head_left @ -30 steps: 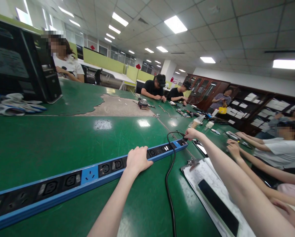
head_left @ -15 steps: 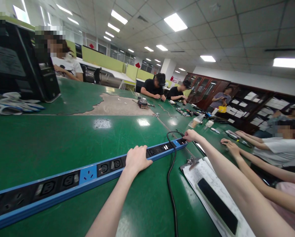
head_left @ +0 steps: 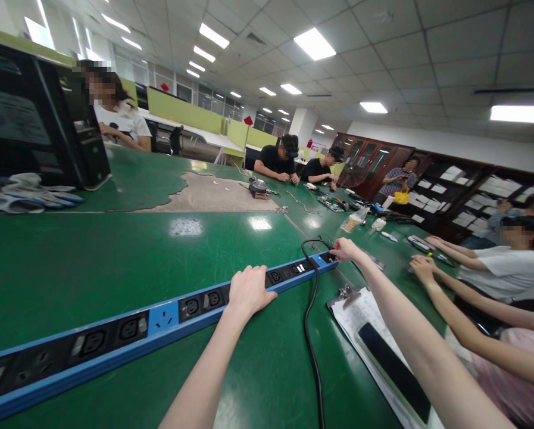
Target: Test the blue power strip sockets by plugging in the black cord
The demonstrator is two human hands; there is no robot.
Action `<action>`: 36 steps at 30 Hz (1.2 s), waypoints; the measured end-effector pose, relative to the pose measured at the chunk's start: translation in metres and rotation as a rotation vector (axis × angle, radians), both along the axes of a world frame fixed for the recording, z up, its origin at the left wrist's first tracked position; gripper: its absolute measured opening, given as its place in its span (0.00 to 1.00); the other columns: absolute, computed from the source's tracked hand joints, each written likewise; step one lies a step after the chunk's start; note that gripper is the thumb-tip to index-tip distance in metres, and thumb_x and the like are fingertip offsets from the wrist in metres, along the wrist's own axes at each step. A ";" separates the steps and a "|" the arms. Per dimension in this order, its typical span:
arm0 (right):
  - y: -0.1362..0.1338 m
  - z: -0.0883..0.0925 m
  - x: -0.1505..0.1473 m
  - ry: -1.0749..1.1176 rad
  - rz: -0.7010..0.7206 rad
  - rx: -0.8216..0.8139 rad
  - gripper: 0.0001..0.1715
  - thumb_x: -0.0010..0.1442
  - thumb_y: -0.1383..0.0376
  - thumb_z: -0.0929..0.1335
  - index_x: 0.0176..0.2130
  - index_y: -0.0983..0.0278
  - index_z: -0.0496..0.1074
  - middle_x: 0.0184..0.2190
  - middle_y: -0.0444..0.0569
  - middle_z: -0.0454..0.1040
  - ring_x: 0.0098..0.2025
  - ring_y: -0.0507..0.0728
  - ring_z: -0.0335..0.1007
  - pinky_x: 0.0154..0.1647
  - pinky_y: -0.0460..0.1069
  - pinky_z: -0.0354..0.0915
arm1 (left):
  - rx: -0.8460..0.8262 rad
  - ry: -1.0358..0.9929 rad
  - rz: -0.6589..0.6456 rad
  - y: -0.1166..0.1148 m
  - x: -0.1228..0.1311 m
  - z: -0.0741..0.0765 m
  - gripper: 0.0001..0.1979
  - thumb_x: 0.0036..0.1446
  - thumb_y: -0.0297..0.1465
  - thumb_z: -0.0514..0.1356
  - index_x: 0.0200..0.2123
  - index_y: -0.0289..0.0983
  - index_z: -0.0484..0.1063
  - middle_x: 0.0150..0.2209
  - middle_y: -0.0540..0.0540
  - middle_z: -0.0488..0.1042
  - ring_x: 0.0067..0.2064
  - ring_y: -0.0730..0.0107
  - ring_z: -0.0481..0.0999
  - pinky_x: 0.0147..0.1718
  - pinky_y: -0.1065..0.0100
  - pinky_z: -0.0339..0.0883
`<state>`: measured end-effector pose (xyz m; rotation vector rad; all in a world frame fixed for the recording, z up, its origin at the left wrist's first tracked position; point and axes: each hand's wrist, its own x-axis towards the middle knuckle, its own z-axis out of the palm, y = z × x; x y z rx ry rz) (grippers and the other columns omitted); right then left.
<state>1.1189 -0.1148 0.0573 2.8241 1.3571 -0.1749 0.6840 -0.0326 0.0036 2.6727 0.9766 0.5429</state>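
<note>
A long blue power strip (head_left: 164, 320) with black and blue socket panels lies diagonally across the green table. My left hand (head_left: 249, 289) wraps over its middle, thumb against the near side. At the far end, my right hand (head_left: 346, 249) has its fingers pinched together where a black power cord (head_left: 312, 322) comes in. They appear to grip the cord's plug end, which they partly hide. From there the cord loops back over the strip and runs down toward me. Below my right forearm, a dark-screened phone (head_left: 389, 363) lies on papers on a clipboard (head_left: 347, 295).
Left stand a black computer tower (head_left: 19, 113) and white-blue gloves (head_left: 28, 193). A small device (head_left: 258, 188) sits on the table's bare patch (head_left: 222, 193). Tools and parts (head_left: 338, 202) lie farther back. A co-worker's hands (head_left: 422, 268) rest at the right; other people sit around the table.
My hands keep nearly the same places on the strip and at the cord. The view has shifted slightly. The nearest co-worker's hands have moved a little to the right.
</note>
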 end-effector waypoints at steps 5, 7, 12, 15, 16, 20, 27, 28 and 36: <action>0.012 0.009 0.005 0.087 -0.017 -0.032 0.13 0.56 0.58 0.73 0.34 0.66 0.75 0.24 0.50 0.79 0.25 0.55 0.76 0.26 0.44 0.71 | 0.010 -0.013 -0.008 0.001 -0.001 -0.002 0.27 0.50 0.48 0.66 0.50 0.40 0.72 0.44 0.41 0.78 0.48 0.50 0.75 0.43 0.57 0.67; 0.019 0.012 0.007 0.093 -0.019 -0.050 0.13 0.54 0.58 0.75 0.31 0.66 0.74 0.23 0.49 0.78 0.24 0.55 0.75 0.26 0.45 0.70 | 0.012 -0.014 -0.010 0.001 -0.002 -0.002 0.26 0.50 0.48 0.66 0.49 0.40 0.72 0.43 0.41 0.78 0.47 0.50 0.75 0.43 0.57 0.67; 0.008 0.004 0.000 -0.027 0.000 0.001 0.13 0.55 0.58 0.74 0.32 0.65 0.75 0.27 0.52 0.79 0.31 0.56 0.77 0.33 0.45 0.68 | 0.011 -0.012 -0.002 0.001 -0.002 -0.001 0.25 0.50 0.48 0.66 0.47 0.40 0.72 0.43 0.40 0.78 0.48 0.50 0.75 0.43 0.57 0.67; -0.008 -0.001 -0.005 -0.119 0.024 0.061 0.13 0.57 0.57 0.73 0.38 0.64 0.75 0.35 0.53 0.80 0.39 0.57 0.77 0.38 0.45 0.66 | -0.008 -0.007 0.000 0.001 -0.002 -0.001 0.25 0.50 0.48 0.66 0.47 0.40 0.72 0.43 0.40 0.78 0.48 0.50 0.75 0.44 0.56 0.67; -0.011 -0.001 -0.006 -0.135 0.029 0.070 0.14 0.57 0.56 0.73 0.39 0.63 0.76 0.37 0.53 0.80 0.40 0.58 0.77 0.38 0.45 0.66 | -0.014 -0.006 0.001 0.001 -0.003 -0.001 0.25 0.49 0.48 0.66 0.47 0.40 0.72 0.44 0.40 0.78 0.48 0.50 0.75 0.44 0.56 0.67; -0.015 0.002 -0.004 -0.141 0.033 0.092 0.15 0.55 0.56 0.73 0.41 0.61 0.78 0.40 0.51 0.81 0.42 0.59 0.77 0.38 0.46 0.66 | -0.033 -0.012 0.008 0.000 -0.005 0.001 0.24 0.49 0.46 0.67 0.46 0.40 0.72 0.44 0.40 0.78 0.49 0.51 0.75 0.46 0.57 0.67; -0.018 -0.040 -0.023 -0.204 -0.028 0.279 0.23 0.67 0.53 0.61 0.50 0.62 0.76 0.47 0.54 0.79 0.48 0.61 0.75 0.45 0.49 0.67 | -0.040 -0.046 0.011 0.000 -0.007 0.002 0.24 0.47 0.45 0.68 0.44 0.40 0.72 0.44 0.40 0.78 0.49 0.50 0.75 0.46 0.56 0.67; -0.019 -0.046 -0.026 -0.239 -0.045 0.322 0.24 0.67 0.52 0.61 0.51 0.62 0.75 0.49 0.55 0.78 0.49 0.62 0.74 0.46 0.50 0.66 | -0.044 -0.041 0.012 0.000 -0.007 0.002 0.24 0.47 0.45 0.68 0.45 0.40 0.72 0.45 0.40 0.78 0.49 0.50 0.75 0.46 0.56 0.67; -0.021 -0.030 -0.025 -0.317 -0.055 0.241 0.21 0.65 0.50 0.65 0.47 0.58 0.79 0.45 0.53 0.80 0.49 0.64 0.75 0.45 0.50 0.64 | -0.043 -0.018 0.002 0.000 -0.004 0.003 0.27 0.47 0.46 0.69 0.49 0.41 0.72 0.45 0.41 0.78 0.50 0.50 0.74 0.48 0.57 0.67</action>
